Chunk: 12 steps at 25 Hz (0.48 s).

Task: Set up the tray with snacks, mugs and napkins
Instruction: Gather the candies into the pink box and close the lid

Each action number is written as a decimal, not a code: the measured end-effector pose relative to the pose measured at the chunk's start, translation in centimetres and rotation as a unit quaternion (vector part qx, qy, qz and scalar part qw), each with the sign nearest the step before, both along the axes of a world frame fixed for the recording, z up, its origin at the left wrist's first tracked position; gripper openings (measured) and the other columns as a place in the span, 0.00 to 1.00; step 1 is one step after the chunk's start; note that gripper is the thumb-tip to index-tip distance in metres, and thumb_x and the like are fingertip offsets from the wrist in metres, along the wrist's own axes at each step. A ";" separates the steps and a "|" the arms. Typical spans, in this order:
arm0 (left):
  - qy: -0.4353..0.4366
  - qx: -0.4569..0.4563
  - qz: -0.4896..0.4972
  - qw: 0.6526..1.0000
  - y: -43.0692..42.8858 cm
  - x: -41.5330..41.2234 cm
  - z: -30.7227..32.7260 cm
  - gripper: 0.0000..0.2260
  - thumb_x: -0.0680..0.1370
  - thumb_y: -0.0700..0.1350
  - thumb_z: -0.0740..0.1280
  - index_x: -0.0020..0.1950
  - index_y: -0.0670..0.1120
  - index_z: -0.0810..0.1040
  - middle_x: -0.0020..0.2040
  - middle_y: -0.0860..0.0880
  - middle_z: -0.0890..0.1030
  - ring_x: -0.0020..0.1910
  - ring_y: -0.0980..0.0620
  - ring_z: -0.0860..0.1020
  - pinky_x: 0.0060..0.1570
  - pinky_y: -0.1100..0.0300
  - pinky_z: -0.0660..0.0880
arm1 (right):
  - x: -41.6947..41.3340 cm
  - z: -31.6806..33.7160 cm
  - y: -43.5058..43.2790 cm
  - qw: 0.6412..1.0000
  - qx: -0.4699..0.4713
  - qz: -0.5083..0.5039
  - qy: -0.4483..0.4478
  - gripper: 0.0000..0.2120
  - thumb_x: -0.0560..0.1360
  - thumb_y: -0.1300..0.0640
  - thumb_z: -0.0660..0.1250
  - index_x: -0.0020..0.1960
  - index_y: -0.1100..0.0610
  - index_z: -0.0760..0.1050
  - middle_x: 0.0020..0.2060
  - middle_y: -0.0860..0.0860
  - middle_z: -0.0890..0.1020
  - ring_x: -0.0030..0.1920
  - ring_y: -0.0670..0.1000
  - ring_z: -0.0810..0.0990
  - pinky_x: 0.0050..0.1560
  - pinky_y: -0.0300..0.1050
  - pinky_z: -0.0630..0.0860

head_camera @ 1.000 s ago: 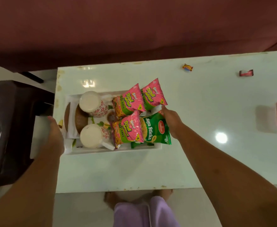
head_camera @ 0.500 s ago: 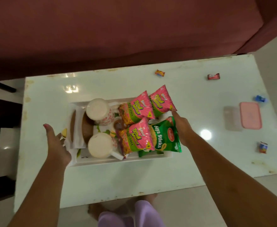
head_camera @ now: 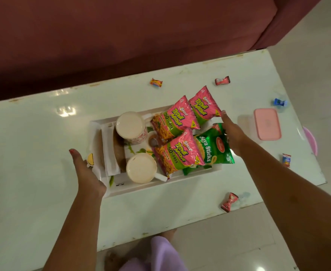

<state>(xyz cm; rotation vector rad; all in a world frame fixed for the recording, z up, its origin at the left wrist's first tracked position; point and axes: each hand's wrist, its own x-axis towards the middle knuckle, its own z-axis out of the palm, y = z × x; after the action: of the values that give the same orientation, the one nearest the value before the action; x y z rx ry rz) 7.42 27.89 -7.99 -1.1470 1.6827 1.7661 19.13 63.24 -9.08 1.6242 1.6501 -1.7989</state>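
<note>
Head view, one entry. Tray (head_camera: 141,189): white, rectangular, resting on the counter (head_camera: 33,133) near its middle, closer to the near edge than the far one. Contents, left end: folded white napkins (head_camera: 110,153) lying flat. Middle: two mugs, the far mug (head_camera: 131,127) and the near mug (head_camera: 141,167), both seen from above. Right end: three pink snack packets (head_camera: 177,149) overlapping a green snack packet (head_camera: 215,147), one pink packet overhanging the tray's far right corner. Left hand (head_camera: 86,173): grip released, fingers straight, palm against the tray's left end. Right hand (head_camera: 232,133): at the tray's right end, touching the green packet; whether its grip grasps the rim cannot be told. Loose on the counter: wrapped sweets (head_camera: 156,82) near the far and right edges, a pink-lidded box (head_camera: 267,124) by the right edge. Status, judged: snacks, mugs and napkins all loaded; only final positioning appears left.
</note>
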 end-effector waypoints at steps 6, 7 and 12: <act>0.002 0.008 -0.050 0.999 0.2 0.0 -0.3 0.28 0.69 0.74 0.54 0.57 0.57 0.72 0.52 0.55 0.77 0.49 0.56 0.76 0.51 0.56 0.71 | -0.2 -0.1 -0.1 1.000 -0.003 -0.006 -0.003 0.36 0.73 0.30 0.51 0.57 0.59 0.76 0.42 0.53 0.82 0.41 0.50 0.81 0.37 0.42 0.71; 0.007 0.012 -0.055 0.998 0.2 0.2 -0.3 0.26 0.70 0.74 0.53 0.56 0.57 0.71 0.49 0.56 0.78 0.46 0.58 0.76 0.44 0.59 0.71 | -0.1 -0.2 -0.1 1.000 -0.007 -0.005 -0.001 0.36 0.73 0.29 0.51 0.57 0.59 0.76 0.43 0.54 0.82 0.42 0.51 0.81 0.37 0.43 0.72; 0.085 0.008 0.039 0.996 0.2 2.7 -0.5 0.30 0.74 0.68 0.54 0.70 0.52 0.66 0.55 0.57 0.77 0.55 0.56 0.75 0.57 0.58 0.70 | 2.1 -0.7 0.2 0.998 -0.041 -0.035 0.027 0.33 0.75 0.32 0.49 0.58 0.58 0.75 0.47 0.53 0.82 0.48 0.53 0.81 0.49 0.49 0.75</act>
<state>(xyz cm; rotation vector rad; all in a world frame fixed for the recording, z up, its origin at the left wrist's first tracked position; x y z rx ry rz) 10.13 28.10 -8.47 -1.0958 1.7382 1.9720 21.19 63.45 -9.81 1.6319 1.5383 -1.9337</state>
